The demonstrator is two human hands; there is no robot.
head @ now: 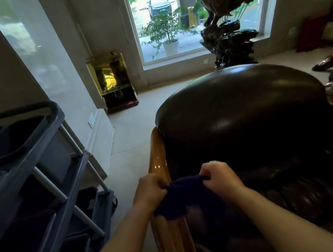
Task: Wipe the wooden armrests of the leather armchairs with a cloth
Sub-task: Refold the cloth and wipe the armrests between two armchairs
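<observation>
Dark cloth (181,197) stretched between left hand (149,191) and right hand (221,179), fingers of both curled tight on its upper edge, held just above the glossy wooden armrest (157,155) of a dark leather armchair (240,101). Grey cleaning cart (26,169) near, to the left. Best done, by appearances: cloth folded to a flat pad, laid on the rail, drawn along the grain in long, even strokes.

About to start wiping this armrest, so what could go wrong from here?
The dark cloth is bunched between the left hand and right hand; wiped like that, it may cover little of the glossy wooden armrest. The grey cart stands close on the left and an elbow could bump it.
</observation>
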